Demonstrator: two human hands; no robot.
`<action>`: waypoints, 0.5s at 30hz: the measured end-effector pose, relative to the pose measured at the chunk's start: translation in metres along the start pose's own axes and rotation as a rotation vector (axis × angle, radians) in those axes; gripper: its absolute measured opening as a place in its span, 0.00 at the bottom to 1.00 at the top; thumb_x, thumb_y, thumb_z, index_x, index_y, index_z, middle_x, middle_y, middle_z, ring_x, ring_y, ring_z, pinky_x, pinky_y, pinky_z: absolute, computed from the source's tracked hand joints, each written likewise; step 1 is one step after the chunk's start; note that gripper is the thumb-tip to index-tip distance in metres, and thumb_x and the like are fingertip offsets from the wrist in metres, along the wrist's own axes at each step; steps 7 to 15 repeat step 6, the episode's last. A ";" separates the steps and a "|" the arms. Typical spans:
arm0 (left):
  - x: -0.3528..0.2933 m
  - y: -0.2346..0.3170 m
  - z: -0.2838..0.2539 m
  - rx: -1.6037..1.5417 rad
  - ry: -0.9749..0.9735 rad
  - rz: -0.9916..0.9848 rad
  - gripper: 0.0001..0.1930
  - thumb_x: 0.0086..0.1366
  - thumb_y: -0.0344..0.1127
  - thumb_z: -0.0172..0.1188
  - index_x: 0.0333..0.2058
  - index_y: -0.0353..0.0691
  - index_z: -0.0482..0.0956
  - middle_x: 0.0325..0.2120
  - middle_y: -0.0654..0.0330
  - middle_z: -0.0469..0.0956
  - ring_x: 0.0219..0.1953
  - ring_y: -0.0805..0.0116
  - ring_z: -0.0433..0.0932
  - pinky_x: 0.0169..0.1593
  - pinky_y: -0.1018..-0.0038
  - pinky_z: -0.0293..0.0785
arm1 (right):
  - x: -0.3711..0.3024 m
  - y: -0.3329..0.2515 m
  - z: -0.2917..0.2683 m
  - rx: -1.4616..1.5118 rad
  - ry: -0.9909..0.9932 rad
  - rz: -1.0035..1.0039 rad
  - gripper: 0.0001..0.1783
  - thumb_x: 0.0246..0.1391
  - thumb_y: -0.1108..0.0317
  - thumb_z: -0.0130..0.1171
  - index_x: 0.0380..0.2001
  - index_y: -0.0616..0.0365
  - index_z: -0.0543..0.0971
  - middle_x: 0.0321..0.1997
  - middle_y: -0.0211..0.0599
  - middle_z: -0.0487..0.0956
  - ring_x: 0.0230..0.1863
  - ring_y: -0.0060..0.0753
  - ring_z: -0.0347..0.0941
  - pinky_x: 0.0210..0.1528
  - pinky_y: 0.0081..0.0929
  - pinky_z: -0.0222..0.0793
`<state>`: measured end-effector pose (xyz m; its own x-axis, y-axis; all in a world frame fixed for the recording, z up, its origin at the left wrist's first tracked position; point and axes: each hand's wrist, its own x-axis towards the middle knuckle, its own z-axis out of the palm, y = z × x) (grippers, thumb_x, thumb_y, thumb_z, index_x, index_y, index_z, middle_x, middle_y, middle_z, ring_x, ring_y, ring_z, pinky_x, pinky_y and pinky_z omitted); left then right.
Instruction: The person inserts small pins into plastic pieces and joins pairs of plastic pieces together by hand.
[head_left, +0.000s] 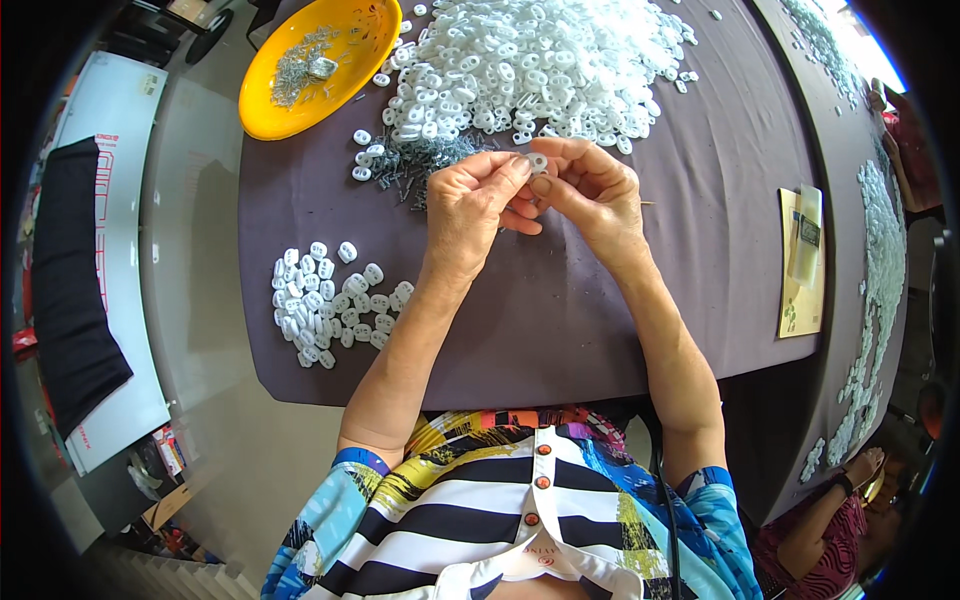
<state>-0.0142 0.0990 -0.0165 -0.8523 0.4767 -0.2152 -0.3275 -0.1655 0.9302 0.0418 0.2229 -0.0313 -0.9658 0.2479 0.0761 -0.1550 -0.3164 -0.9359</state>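
Note:
Over the dark cloth, my left hand [468,208] and my right hand [598,205] meet with thumbs and fingers pinched on one small white plastic piece [538,161]. It is rounded and has dark holes. My fingertips cover part of it. Just past my hands spreads a large heap of similar white pieces [545,70]. A bunch of small dark grey screw-like parts [410,165] lies beside my left hand. Left of my left forearm is a smaller group of white pieces [310,300]. A thin light stick [648,203] pokes out by my right hand.
A yellow oval plate [270,118] with small silvery metal parts [303,68] stands at the far left. Toward the right edge lies a tan notebook or envelope [800,300] under a clear strip. Another table holds more pale pieces [880,260], with people beside it.

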 end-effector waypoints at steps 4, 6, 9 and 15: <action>0.002 -0.001 -0.002 -0.018 -0.005 -0.003 0.08 0.57 0.32 0.54 0.29 0.32 0.78 0.18 0.60 0.75 0.17 0.77 0.73 0.18 0.80 0.74 | -0.001 0.002 0.001 -0.020 -0.030 -0.004 0.17 0.47 0.80 0.55 0.44 0.63 0.72 0.28 0.27 0.74 0.32 0.16 0.70 0.35 0.14 0.68; 0.002 -0.001 -0.003 0.003 -0.007 -0.003 0.08 0.57 0.32 0.54 0.30 0.32 0.78 0.18 0.60 0.75 0.17 0.77 0.73 0.18 0.80 0.74 | -0.002 0.002 0.000 -0.034 -0.046 -0.005 0.17 0.48 0.80 0.54 0.44 0.62 0.72 0.30 0.28 0.74 0.33 0.17 0.70 0.36 0.14 0.68; 0.002 -0.001 -0.003 0.003 -0.007 -0.003 0.08 0.57 0.32 0.54 0.30 0.32 0.78 0.18 0.60 0.75 0.17 0.77 0.73 0.18 0.80 0.74 | -0.002 0.002 0.000 -0.034 -0.046 -0.005 0.17 0.48 0.80 0.54 0.44 0.62 0.72 0.30 0.28 0.74 0.33 0.17 0.70 0.36 0.14 0.68; 0.002 -0.001 -0.003 0.003 -0.007 -0.003 0.08 0.57 0.32 0.54 0.30 0.32 0.78 0.18 0.60 0.75 0.17 0.77 0.73 0.18 0.80 0.74 | -0.002 0.002 0.000 -0.034 -0.046 -0.005 0.17 0.48 0.80 0.54 0.44 0.62 0.72 0.30 0.28 0.74 0.33 0.17 0.70 0.36 0.14 0.68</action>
